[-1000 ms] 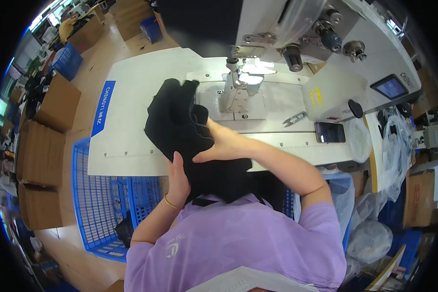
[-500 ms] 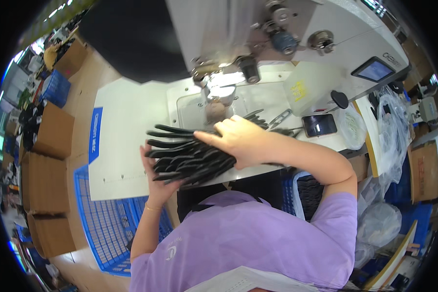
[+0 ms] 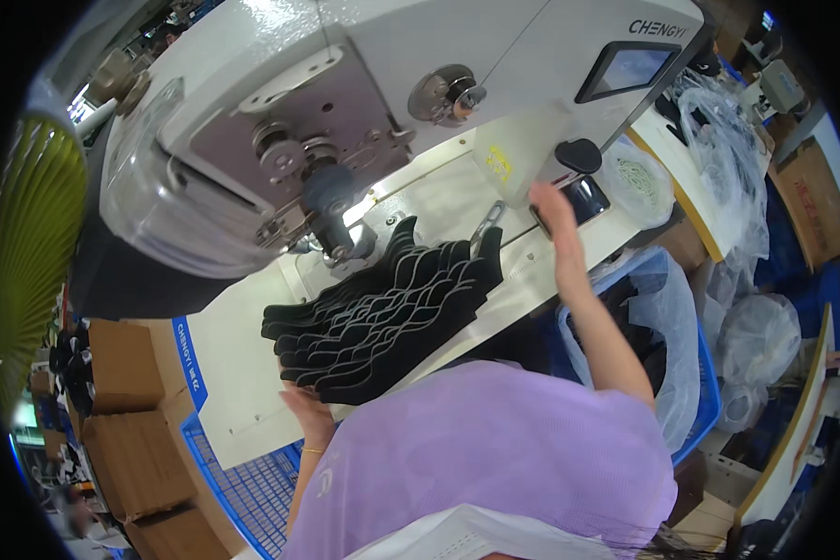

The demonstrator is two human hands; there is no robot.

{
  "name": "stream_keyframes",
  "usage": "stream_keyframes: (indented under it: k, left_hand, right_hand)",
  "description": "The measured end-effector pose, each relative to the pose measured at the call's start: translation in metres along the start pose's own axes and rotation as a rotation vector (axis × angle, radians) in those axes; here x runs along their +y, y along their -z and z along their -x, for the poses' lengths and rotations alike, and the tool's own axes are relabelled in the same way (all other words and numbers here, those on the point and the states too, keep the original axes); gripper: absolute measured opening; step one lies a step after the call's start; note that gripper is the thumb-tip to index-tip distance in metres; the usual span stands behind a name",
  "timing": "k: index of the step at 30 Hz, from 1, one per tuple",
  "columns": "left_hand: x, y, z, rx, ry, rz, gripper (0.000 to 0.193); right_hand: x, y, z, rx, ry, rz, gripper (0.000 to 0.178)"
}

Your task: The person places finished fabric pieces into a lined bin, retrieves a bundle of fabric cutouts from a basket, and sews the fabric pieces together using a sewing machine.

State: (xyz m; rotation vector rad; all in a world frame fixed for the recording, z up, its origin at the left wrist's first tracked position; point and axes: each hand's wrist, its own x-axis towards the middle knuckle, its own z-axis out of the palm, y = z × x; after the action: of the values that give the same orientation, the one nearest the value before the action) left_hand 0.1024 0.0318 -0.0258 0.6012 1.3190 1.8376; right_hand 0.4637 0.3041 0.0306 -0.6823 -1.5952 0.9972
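Item, centre of my frame: one stack of black fabric pieces (image 3: 383,322), wavy-edged, fanned in layers, lying slantwise on the white table (image 3: 238,420) below the sewing machine's head.

Item, lower left of centre: left hand (image 3: 310,415), against the stack's lower left end; its fingertips are partly hidden there, so I cannot tell whether they grip or merely touch.

Item, right of centre: right hand (image 3: 560,224), apart from the stack, fingers extended, nothing seen in its grasp; it overlaps the left part of a dark phone (image 3: 589,198).

Also logged by me: sewing machine (image 3: 252,121), grey-white, spanning the top; small thread snips (image 3: 488,222), between stack and phone; clear bag (image 3: 639,182) with pale green contents, right of the phone; blue basket (image 3: 709,383), lined with plastic, lower right; cardboard boxes (image 3: 140,462), lower left.
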Motion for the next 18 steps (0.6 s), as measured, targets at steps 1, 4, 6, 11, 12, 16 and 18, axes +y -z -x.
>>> stream_keyframes:
  k: [1, 4, 6, 11, 12, 16, 18]
  left_hand:
    - [0.002, -0.004, -0.002, 0.022, 0.046, 0.14, 0.078]
    - [0.015, -0.027, 0.001, 0.027, 0.195, 0.26, 0.085]
    - [0.019, -0.033, 0.0, -0.025, 0.179, 0.281, 0.087]
    - [0.016, -0.028, 0.012, -0.127, 0.097, 0.365, 0.095]
    - [0.013, -0.031, 0.02, 0.21, 0.311, 0.328, 0.096]
    - [0.025, -0.018, -0.005, -0.005, 0.01, 0.19, 0.099]
    - [0.029, -0.027, -0.032, -0.041, -0.004, 0.148, 0.1]
  right_hand:
    - [0.023, -0.01, 0.016, 0.015, -0.141, -0.154, 0.075]
    - [0.039, -0.066, 0.068, -0.091, -0.367, -0.347, 0.076]
    - [0.032, -0.089, 0.071, -0.184, -0.197, -0.379, 0.075]
    - [0.029, -0.088, 0.087, -0.281, -0.244, -0.114, 0.081]
    - [0.037, -0.092, 0.09, -0.309, -0.239, -0.113, 0.081]
    - [0.029, -0.088, 0.047, -0.152, -0.235, -0.418, 0.09]
    - [0.036, -0.091, 0.024, -0.166, -0.271, -0.45, 0.09]
